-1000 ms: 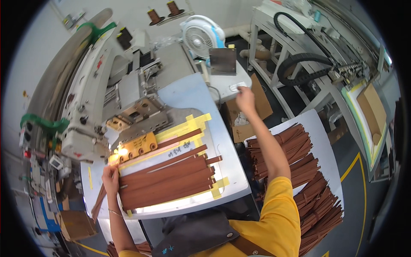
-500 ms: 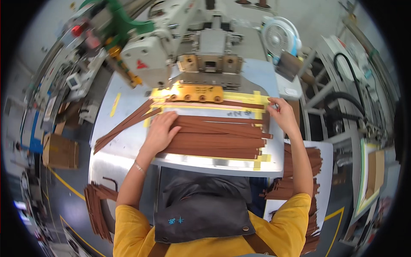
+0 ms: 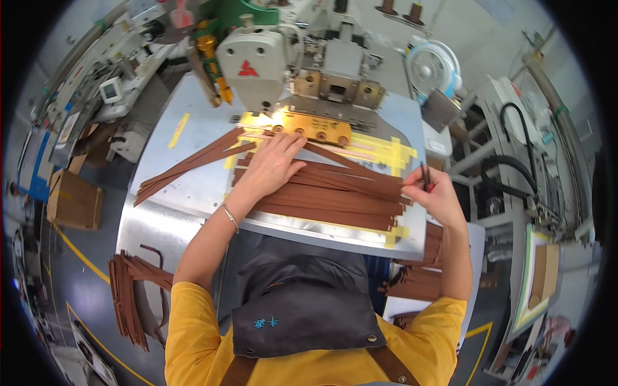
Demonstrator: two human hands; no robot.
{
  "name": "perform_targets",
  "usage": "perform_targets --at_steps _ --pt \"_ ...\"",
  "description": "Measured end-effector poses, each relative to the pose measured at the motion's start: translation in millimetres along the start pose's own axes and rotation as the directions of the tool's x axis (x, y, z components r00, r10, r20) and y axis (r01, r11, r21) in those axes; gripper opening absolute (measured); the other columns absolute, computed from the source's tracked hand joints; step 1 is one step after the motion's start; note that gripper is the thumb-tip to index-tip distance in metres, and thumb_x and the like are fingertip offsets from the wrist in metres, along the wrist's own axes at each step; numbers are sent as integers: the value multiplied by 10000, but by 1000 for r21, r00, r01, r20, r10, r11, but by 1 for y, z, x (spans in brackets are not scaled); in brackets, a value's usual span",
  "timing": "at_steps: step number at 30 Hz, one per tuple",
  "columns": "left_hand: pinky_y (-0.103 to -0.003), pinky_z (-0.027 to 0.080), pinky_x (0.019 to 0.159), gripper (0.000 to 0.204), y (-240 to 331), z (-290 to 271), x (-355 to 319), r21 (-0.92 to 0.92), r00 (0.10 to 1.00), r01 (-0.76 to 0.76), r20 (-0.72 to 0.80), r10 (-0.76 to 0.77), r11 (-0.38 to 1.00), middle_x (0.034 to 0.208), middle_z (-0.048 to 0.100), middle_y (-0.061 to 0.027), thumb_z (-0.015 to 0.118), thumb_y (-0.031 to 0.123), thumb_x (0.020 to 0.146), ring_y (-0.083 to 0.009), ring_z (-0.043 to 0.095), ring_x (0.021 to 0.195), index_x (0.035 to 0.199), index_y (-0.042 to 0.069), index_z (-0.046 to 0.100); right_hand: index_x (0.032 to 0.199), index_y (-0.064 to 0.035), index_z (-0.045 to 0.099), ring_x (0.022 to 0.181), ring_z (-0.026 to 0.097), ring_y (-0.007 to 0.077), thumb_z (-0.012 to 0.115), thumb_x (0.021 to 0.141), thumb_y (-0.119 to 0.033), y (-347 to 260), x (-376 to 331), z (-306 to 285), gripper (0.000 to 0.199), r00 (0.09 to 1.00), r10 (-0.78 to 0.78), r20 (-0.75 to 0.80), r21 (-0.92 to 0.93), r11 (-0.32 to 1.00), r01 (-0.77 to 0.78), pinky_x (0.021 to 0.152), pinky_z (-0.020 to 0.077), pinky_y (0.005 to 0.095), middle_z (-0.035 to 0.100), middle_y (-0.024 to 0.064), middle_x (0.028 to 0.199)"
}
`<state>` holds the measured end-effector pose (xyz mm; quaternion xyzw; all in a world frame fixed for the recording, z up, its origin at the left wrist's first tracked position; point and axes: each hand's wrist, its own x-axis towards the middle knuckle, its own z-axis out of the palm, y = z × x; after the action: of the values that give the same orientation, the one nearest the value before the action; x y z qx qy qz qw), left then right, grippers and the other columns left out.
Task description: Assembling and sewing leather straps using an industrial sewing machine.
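**A:** Starting far left, off the desk: a loose bundle of brown leather strips [image 3: 132,299] hangs low beside the person's left elbow. On the grey metal desk [image 3: 187,193] itself, a fan of long thin brown strips [image 3: 187,166] runs from the left edge up toward the machine.

**B:** And the left hand [image 3: 271,166] lies flat, fingers spread, palm down on the main stack of brown leather straps [image 3: 322,196] in the middle of the desk. It's pressing near the back edge, just in front of the yellow metal clamp plate [image 3: 309,127] under the grey industrial sewing head [image 3: 257,64].

**A:** Good spot, I'd say. Holding the stack down flat should stop the strips sliding while one end is handled (those yellow tape marks [image 3: 386,154] look like alignment guides).

**B:** Over at the right edge, the right hand [image 3: 432,193] has its fingertips closed on a single strap end [image 3: 425,177], pinched and tipped upward, clear of the pile.

**A:** My advice: keep the pinch light and lift only the one, with the left palm steady so the neighbours stay square to the tape.

**B:** Further right, off the desk, more brown strips [image 3: 418,283] piled on a lower surface, and a white fan [image 3: 431,67] behind.
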<state>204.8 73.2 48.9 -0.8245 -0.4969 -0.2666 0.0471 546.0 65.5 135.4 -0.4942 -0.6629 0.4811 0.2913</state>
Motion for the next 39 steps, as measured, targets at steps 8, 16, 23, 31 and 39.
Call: perform_targets --at_steps 8,16,23,31,39 --pt "-404 428 856 82 -53 -14 -35 25 992 65 -109 -62 998 797 629 -98 557 66 816 -285 573 767 877 32 600 925 14 664 578 516 66 588 925 -112 -12 16 -19 147 951 -136 -279 -251 966 65 538 439 239 611 24 723" --pt "-248 479 736 338 -140 -41 -106 -671 645 500 -132 -752 547 815 662 -86 507 253 998 -127 610 769 856 -28 628 964 -12 671 791 649 341 705 786 -167 106 50 -14 238 935 -343 -85 -654 728 208 725 518 395 667 156 815" --pt "-381 410 487 532 -156 -53 -107 -153 539 800 -243 -807 581 532 570 -124 537 410 950 -253 534 488 631 -8 622 876 5 632 674 636 205 726 773 -84 99 52 -22 165 995 -67 -74 -401 916 31 637 507 311 645 103 736" --pt "-422 467 864 270 -105 -22 -65 27 923 245 -313 -225 969 1072 639 -161 680 105 799 -341 591 996 1050 17 632 909 -24 642 580 531 43 699 825 -43 131 47 -70 104 915 202 -350 213 968 -133 427 314 185 622 13 728" --pt "-407 391 1001 285 -89 7 -33 53 980 170 -116 -163 984 1173 617 -108 654 96 811 -293 534 1153 1086 24 634 847 -61 580 424 436 57 644 878 -122 112 76 -41 93 919 233 -318 63 972 -225 359 257 219 605 22 617"
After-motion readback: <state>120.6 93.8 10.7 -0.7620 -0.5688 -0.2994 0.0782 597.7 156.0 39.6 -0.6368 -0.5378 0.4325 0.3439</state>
